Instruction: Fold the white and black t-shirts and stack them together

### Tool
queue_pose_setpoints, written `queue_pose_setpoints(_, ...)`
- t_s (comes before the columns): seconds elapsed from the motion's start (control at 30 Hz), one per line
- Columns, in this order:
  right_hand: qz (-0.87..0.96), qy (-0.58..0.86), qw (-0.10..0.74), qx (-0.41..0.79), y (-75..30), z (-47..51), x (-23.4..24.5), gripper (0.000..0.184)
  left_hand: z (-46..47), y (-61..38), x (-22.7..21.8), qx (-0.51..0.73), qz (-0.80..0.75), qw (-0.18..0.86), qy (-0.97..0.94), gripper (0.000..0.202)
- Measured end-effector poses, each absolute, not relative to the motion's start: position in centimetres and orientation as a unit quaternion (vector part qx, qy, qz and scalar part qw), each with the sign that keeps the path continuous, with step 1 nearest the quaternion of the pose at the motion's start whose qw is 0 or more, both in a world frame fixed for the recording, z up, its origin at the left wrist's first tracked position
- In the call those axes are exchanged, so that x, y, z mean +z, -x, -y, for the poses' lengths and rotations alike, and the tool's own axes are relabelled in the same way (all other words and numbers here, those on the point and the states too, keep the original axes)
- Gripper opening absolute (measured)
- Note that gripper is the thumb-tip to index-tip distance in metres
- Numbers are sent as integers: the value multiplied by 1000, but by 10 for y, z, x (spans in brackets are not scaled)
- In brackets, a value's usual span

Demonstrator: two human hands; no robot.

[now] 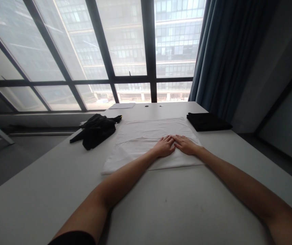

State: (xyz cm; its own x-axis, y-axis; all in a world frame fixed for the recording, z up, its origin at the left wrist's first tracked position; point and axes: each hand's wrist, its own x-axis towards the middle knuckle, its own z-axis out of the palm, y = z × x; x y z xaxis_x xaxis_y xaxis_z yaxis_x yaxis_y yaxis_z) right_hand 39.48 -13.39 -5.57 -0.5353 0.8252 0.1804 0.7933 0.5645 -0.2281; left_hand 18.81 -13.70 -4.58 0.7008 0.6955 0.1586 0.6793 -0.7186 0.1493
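Note:
A white cloth [135,149] lies spread out on the white table, with light wrinkles across its middle. My left hand [164,146] rests flat on it, palm down and fingers stretched forward. Beside it, my right hand [185,144] also lies flat on the fabric, fingers pointing inward to the left. The fingertips of both hands meet or nearly touch right of the cloth's middle. Neither hand grips anything. The cloth's near edge runs under my forearms.
A crumpled black garment [98,129] lies left of the cloth. At the right, a folded black cloth [208,121] sits near the table edge. Papers [122,105] lie at the far end of the table [181,204], before windows and a blue curtain [220,61].

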Motion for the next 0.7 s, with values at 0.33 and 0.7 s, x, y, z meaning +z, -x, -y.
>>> queue_pose_setpoints(0.33,859,495,118,56,-395,137,-57,62,140,-189,-44,89,-386,28,-918,62)
queue_pose_setpoints(0.7,765,636,97,13,-397,143,-67,72,138,-189,-47,74,-395,20,-915,64)
